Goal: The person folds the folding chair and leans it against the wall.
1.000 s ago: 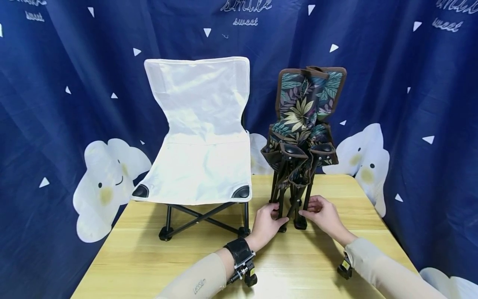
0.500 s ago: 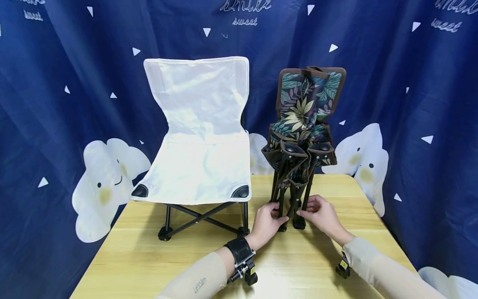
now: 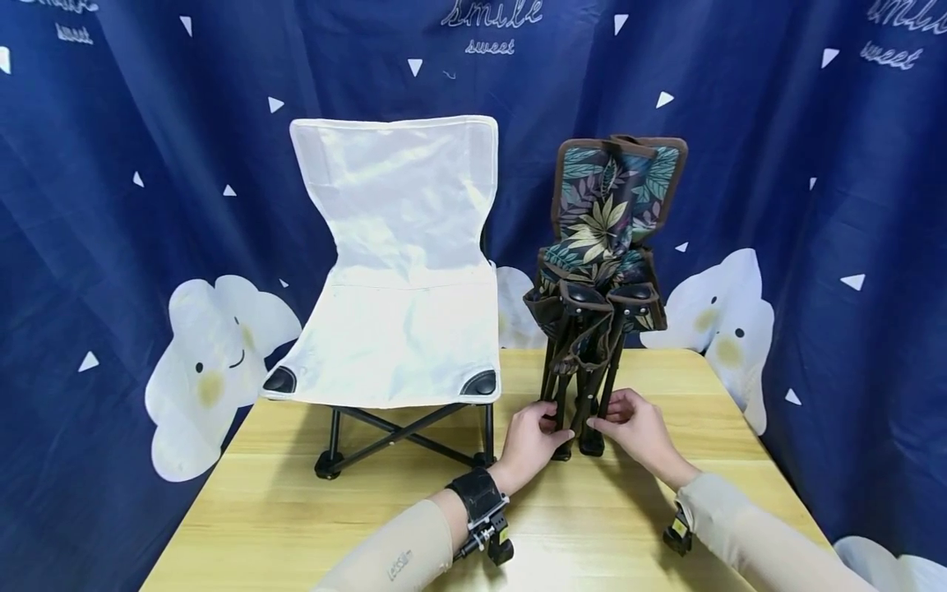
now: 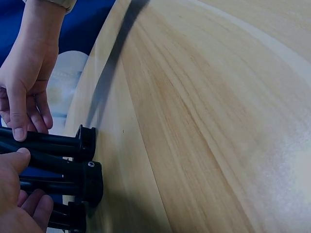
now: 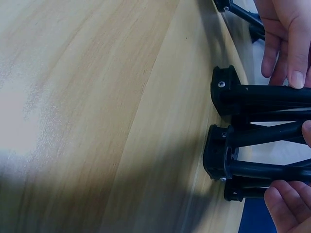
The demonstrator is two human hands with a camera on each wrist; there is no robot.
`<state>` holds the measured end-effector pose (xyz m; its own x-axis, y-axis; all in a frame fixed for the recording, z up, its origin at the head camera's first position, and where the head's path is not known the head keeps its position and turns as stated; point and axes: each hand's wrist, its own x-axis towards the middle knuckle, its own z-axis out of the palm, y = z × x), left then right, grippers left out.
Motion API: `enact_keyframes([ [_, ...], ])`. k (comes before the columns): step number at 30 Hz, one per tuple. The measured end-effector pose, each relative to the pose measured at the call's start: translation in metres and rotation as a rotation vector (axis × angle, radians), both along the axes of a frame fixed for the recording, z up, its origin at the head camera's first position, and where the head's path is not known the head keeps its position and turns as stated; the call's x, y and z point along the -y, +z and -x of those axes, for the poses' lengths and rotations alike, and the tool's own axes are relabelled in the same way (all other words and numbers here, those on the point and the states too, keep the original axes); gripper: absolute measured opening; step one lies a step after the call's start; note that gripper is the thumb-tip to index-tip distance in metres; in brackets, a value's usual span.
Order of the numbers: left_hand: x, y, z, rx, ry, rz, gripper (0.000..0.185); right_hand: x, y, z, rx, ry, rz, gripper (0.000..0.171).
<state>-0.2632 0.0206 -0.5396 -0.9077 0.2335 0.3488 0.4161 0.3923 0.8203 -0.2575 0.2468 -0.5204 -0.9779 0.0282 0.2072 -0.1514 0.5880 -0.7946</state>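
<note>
Folded leaf-print chair (image 3: pixel 602 247) upright on table (image 3: pixel 296 510), left hand (image 3: pixel 531 440) and right hand (image 3: pixel 640 427) pinching its legs (image 3: pixel 584 395)

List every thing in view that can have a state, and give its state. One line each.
White chair: unfolded, standing on the table.
Leaf-print chair: folded shut, upright, feet on the table.
Left hand: grips a front leg of the leaf-print chair near its foot.
Right hand: grips the legs on the other side, near the feet.
</note>
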Motion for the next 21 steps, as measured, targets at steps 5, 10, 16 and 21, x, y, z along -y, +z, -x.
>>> enact_keyframes([
  [5,-0.0006,0.0009,0.0016,0.014,-0.005,0.01,0.038,0.0019,-0.0008,0.0004,-0.007,-0.011,0.001,0.039],
  [10,-0.0001,0.001,0.0007,0.031,-0.014,0.003,0.035,0.0041,-0.001,-0.0014,-0.011,-0.025,-0.006,0.039],
  [16,0.0009,0.0,0.0013,0.016,-0.017,0.016,0.034,0.0066,-0.0017,-0.0025,-0.016,-0.041,-0.011,0.039],
  [21,0.0018,0.0019,0.0013,0.025,-0.02,0.013,0.033,0.0092,0.0,-0.0038,-0.024,-0.046,-0.024,0.038],
])
